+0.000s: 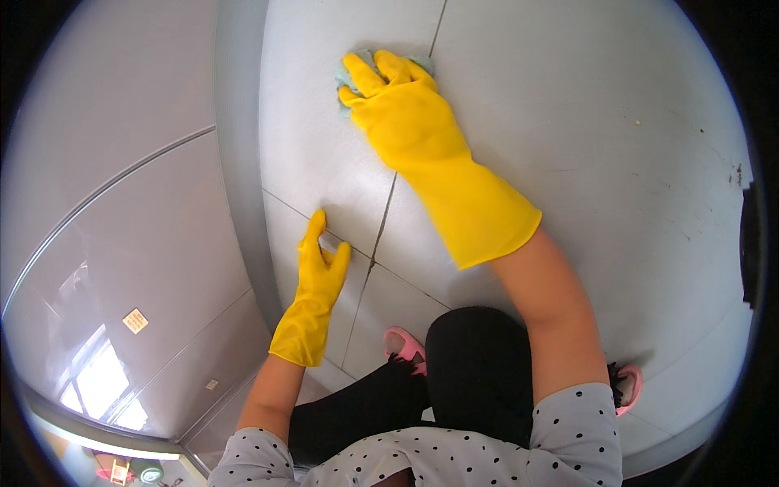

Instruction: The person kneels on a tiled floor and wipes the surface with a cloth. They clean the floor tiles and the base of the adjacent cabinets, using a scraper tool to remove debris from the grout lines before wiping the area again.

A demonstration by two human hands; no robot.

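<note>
My right hand [406, 109], in a long yellow rubber glove, presses a pale green cloth [345, 77] flat against the grey tiled floor [560, 97]. Its fingers lie over the cloth, whose crumpled edges show around the fingertips. Lower and to the left is my left hand [322, 264], gloved the same way. It rests at or just above the tiles near a grout line, its thumb and fingers apart with nothing visible between them. Some of its fingers are hidden from this view.
Glossy greyish cabinet fronts [130, 219] with a base strip stand along the left, small stickers on them. My knees and pink slippers [403, 347] are close below. Dark specks of dirt [737, 174] mark the tiles at right, near a dark object [750, 243] at the rim.
</note>
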